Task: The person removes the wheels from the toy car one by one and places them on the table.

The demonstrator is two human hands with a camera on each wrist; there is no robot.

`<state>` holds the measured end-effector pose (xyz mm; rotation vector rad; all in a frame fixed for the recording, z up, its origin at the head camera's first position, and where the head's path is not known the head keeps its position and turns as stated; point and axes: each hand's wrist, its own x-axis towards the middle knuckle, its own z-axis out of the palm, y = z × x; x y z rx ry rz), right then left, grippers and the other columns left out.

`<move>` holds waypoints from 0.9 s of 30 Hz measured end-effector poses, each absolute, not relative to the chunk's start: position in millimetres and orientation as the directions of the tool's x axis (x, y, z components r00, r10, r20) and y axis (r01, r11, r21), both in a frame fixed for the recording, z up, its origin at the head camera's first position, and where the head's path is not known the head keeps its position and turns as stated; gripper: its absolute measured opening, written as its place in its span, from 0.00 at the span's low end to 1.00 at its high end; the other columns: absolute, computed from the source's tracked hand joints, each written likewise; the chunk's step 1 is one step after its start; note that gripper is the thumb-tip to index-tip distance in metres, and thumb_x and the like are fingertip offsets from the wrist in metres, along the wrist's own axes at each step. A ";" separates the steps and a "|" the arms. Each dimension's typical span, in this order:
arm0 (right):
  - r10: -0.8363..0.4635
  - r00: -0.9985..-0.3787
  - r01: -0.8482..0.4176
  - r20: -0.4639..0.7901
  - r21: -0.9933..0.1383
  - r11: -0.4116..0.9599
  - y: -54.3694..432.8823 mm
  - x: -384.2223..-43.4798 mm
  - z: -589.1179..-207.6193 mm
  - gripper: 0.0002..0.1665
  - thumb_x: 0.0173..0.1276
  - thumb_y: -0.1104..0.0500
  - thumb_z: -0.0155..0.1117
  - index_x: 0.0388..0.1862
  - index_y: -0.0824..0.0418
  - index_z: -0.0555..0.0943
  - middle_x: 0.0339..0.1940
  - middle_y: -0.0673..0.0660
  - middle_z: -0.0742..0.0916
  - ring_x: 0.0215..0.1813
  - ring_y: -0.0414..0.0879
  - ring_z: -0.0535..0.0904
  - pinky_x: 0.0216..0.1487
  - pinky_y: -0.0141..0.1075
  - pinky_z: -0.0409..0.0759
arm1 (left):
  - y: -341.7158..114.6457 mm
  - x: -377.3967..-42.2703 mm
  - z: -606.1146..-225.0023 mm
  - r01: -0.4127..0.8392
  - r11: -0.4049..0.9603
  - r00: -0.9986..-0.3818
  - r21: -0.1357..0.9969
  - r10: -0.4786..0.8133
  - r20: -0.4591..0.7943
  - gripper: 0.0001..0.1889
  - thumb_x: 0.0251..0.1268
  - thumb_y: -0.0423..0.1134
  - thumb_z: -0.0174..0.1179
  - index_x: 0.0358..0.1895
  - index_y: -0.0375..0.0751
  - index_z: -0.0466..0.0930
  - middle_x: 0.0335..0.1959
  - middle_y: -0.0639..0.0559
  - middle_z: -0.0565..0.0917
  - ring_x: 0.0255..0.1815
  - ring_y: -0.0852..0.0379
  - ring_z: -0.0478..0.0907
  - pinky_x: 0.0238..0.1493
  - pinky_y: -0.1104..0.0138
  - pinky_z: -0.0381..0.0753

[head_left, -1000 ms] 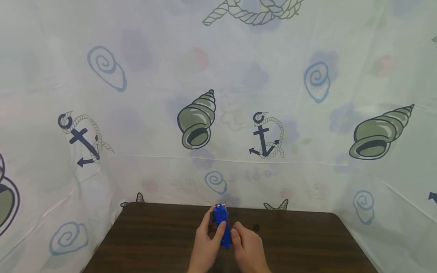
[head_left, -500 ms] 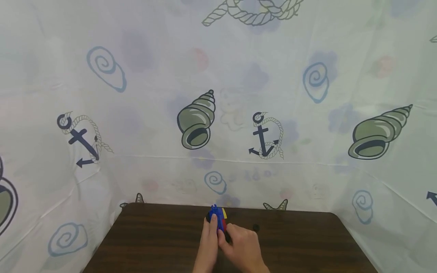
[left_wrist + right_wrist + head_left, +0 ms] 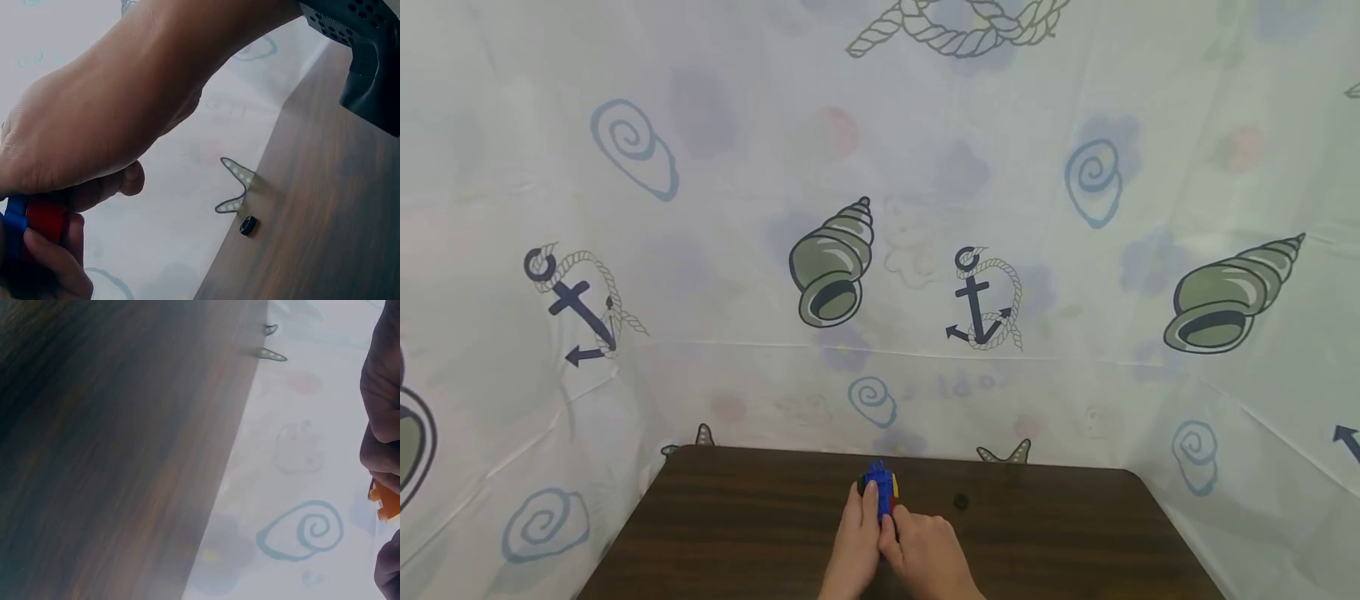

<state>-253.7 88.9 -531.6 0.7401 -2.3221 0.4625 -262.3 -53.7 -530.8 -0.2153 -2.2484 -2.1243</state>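
Note:
A small blue toy vehicle (image 3: 882,490) with red and yellow parts and a black wheel-like piece is held between both hands over the table, its blue end pointing away. My left hand (image 3: 854,533) grips it from the left, thumb along its top. From the right, my right hand (image 3: 928,546) pinches its near end, and the fingers hide much of that part. In the left wrist view the toy's red section (image 3: 45,220) shows between the fingers. An orange piece (image 3: 390,501) peeks out between fingers at the edge of the right wrist view.
A small black wheel-like ring (image 3: 961,501) lies on the dark wooden table (image 3: 1060,533), right of the hands. Behind and at both sides hangs a white curtain (image 3: 737,275) printed with shells and anchors.
The toy has been turned in the hands, so its yellow and red side shows at the right. My right hand has closed in on the near end, and the left hand has shifted its hold.

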 end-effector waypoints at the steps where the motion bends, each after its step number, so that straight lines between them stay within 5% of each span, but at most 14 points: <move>1: -0.388 -0.626 -0.619 0.677 -0.128 0.775 88.6 -253.8 -532.8 0.22 0.72 0.60 0.67 0.23 0.50 0.67 0.15 0.36 0.62 0.19 0.24 0.46 0.18 0.21 0.49 | -54.4 -261.9 -531.2 0.130 0.060 -0.989 0.990 0.075 0.126 0.35 0.90 0.63 0.35 0.68 0.30 0.65 0.46 0.41 0.82 0.41 0.52 0.82 0.38 0.62 0.84; 8: -0.390 -0.570 -0.647 0.723 -0.102 0.756 87.8 -250.8 -535.4 0.20 0.69 0.65 0.66 0.22 0.52 0.67 0.15 0.38 0.62 0.20 0.23 0.45 0.18 0.19 0.47 | -57.0 -258.0 -526.5 0.181 0.158 -0.980 0.971 0.116 0.163 0.33 0.91 0.61 0.36 0.71 0.31 0.64 0.47 0.42 0.82 0.42 0.53 0.80 0.40 0.64 0.81; 17: -0.251 -0.651 -0.627 0.716 -0.322 0.709 82.8 -245.8 -527.2 0.23 0.77 0.68 0.58 0.22 0.51 0.67 0.15 0.34 0.64 0.19 0.19 0.51 0.18 0.17 0.52 | -58.7 -257.4 -521.0 0.099 0.073 -0.987 0.992 0.134 0.088 0.34 0.88 0.66 0.35 0.65 0.36 0.69 0.42 0.43 0.81 0.36 0.52 0.81 0.31 0.59 0.83; 20: -0.245 -0.693 -0.601 0.678 -0.356 0.715 83.1 -244.5 -524.7 0.22 0.82 0.63 0.57 0.24 0.50 0.70 0.16 0.34 0.66 0.18 0.20 0.55 0.18 0.19 0.56 | -59.3 -257.8 -519.5 0.088 0.018 -0.987 0.996 0.135 0.085 0.30 0.91 0.59 0.37 0.70 0.33 0.64 0.50 0.41 0.80 0.44 0.52 0.80 0.41 0.59 0.82; 27: -0.063 -0.878 -0.400 0.475 -0.653 0.643 93.9 -245.8 -526.7 0.24 0.89 0.47 0.53 0.29 0.50 0.80 0.16 0.39 0.66 0.17 0.29 0.58 0.20 0.27 0.63 | -61.4 -261.8 -514.4 0.000 -0.134 -0.984 0.991 0.178 0.024 0.29 0.84 0.41 0.43 0.79 0.35 0.46 0.54 0.36 0.81 0.44 0.48 0.85 0.39 0.52 0.87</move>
